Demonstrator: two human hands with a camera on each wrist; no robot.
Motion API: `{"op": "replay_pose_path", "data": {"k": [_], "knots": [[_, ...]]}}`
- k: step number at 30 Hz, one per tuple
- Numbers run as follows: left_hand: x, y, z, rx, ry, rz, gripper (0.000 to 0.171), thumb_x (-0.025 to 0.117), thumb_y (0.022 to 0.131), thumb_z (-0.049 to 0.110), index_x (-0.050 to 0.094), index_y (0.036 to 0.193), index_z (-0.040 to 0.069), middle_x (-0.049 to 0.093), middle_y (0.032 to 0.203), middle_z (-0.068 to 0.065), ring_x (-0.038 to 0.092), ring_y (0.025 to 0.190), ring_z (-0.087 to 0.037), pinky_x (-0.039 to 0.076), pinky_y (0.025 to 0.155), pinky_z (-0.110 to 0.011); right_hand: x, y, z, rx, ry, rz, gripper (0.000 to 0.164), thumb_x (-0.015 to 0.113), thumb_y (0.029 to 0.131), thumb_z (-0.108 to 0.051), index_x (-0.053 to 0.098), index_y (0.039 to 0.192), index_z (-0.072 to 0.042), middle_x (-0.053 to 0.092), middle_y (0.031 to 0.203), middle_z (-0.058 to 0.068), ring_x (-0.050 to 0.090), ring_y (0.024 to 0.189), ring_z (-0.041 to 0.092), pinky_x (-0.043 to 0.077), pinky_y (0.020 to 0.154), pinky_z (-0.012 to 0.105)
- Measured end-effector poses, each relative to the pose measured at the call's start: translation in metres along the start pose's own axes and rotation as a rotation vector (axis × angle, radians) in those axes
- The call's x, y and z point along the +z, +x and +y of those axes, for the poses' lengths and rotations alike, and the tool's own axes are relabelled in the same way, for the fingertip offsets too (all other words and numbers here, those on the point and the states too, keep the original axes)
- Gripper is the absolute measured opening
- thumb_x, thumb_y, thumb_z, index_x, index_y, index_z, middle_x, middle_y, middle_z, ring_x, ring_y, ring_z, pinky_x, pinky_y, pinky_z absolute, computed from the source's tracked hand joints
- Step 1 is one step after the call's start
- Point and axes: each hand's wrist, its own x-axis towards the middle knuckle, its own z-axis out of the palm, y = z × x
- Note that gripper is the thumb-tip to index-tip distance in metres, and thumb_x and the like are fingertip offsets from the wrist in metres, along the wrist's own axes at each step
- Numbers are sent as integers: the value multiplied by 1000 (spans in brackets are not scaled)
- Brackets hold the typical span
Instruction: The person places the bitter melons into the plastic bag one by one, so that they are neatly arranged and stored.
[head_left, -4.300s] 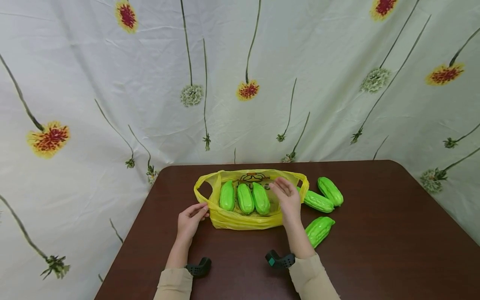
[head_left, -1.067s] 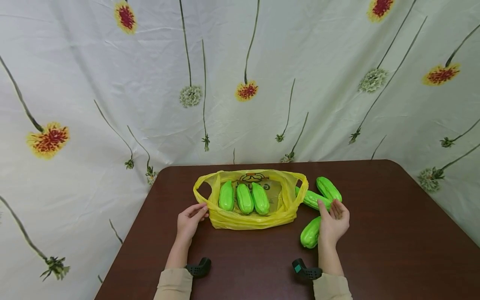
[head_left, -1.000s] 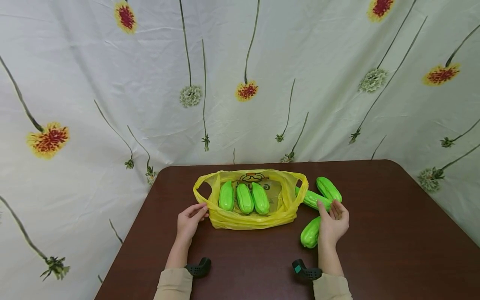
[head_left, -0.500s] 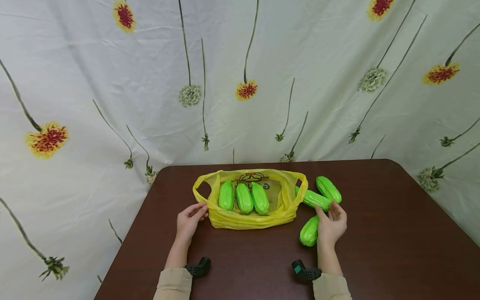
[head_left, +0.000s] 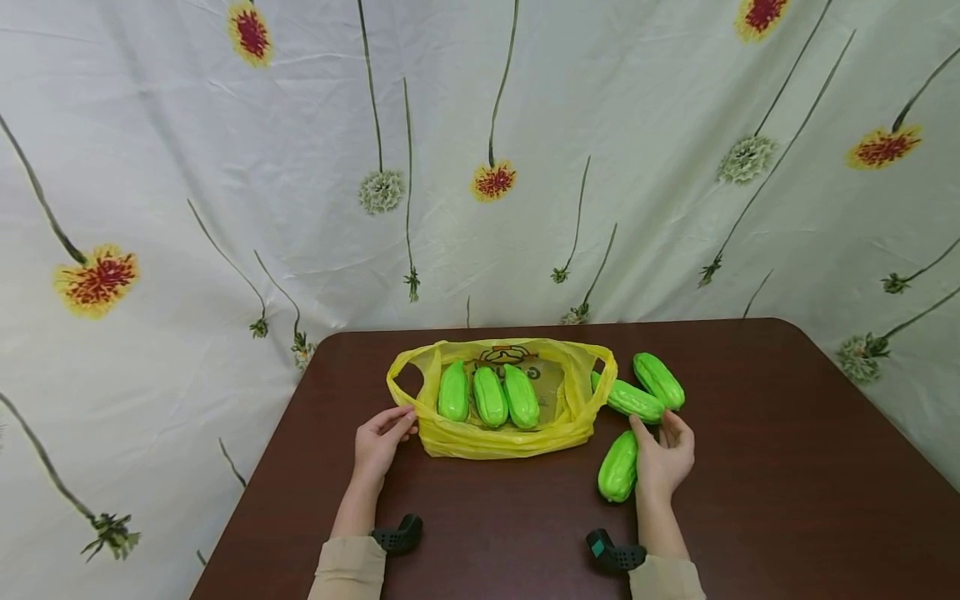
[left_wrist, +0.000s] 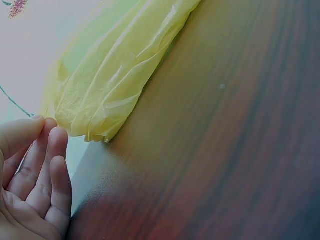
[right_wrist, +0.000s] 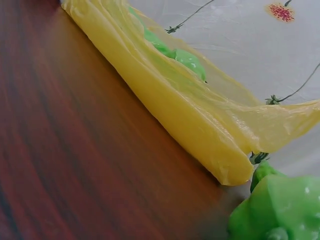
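Note:
A yellow plastic bag (head_left: 504,445) lies with its mouth spread wide, three glossy green bitter melons (head_left: 491,397) side by side inside. My left hand (head_left: 377,443) pinches the bag's left edge between thumb and fingertips; the left wrist view shows the gathered film at the fingertips (left_wrist: 49,124). Right of the bag, my right hand (head_left: 663,461) has thumb and fingers apart, beside a loose bitter melon (head_left: 618,468) that it partly covers. Its fingertips are near the end of a second loose melon (head_left: 636,402). No fingers show in the right wrist view, only a melon (right_wrist: 280,206) and the bag.
A third loose bitter melon (head_left: 658,380) lies farther back, against the second one. The dark brown table (head_left: 795,500) has rounded back corners. Behind it hangs a white cloth (head_left: 300,150) printed with flowers.
My right hand has moved from over the bag to the loose melons at its right. The nearest loose melon has turned to lie more lengthwise. The left hand keeps its pinch.

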Motion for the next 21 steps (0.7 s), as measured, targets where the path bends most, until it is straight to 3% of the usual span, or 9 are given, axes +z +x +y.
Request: {"op": "replay_pose_path", "data": {"k": [10, 21], "knots": [[0, 0, 0, -5, 13, 3, 29, 70, 86, 16, 68, 108, -2, 70, 95, -9, 67, 74, -14, 52, 68, -24, -4, -8, 3, 12, -34, -15, 62, 79, 76, -20, 49, 126, 1, 45, 126, 13, 43, 124, 30, 33, 105, 35], [1, -2, 2, -12, 31, -9, 32, 70, 86, 18, 67, 110, -2, 69, 97, -8, 67, 76, -15, 52, 70, -23, -6, -19, 2, 16, -72, -43, 62, 79, 77, -18, 47, 126, 4, 44, 127, 19, 42, 123, 33, 32, 105, 40]]}}
